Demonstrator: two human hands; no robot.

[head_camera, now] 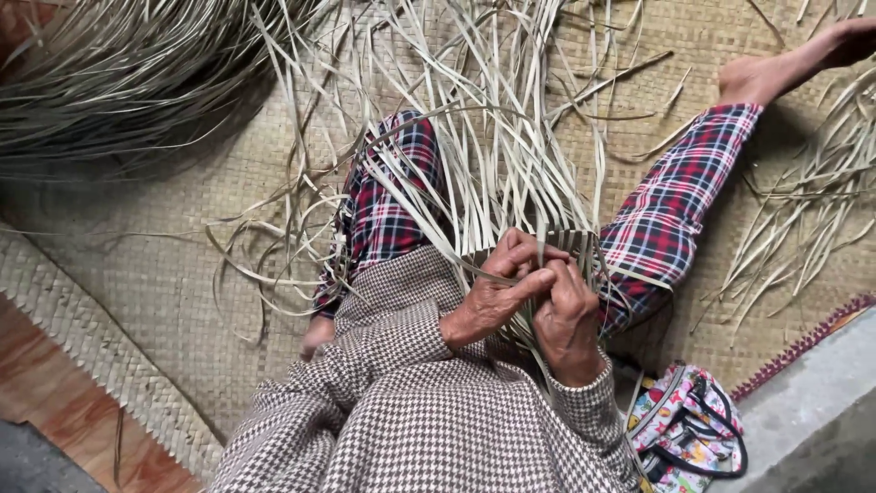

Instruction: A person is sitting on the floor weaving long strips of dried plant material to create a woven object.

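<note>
I sit on a woven straw mat point(155, 265) with a small piece of weaving point(570, 245) in my lap. Long pale flat strips point(493, 137) fan up and away from it over my plaid-trousered legs. My left hand point(497, 288) grips the strips at the woven edge, its fingers curled around them. My right hand point(566, 319) lies close against it, pinching strips just below the woven part. Both sleeves are houndstooth cloth.
A big bundle of loose strips point(109, 82) lies at the far left. More strips point(803, 210) are scattered at the right by my bare foot point(757, 78). A flowered bag point(689, 429) sits beside a grey ledge point(812, 411). Reddish floor point(55, 393) borders the mat.
</note>
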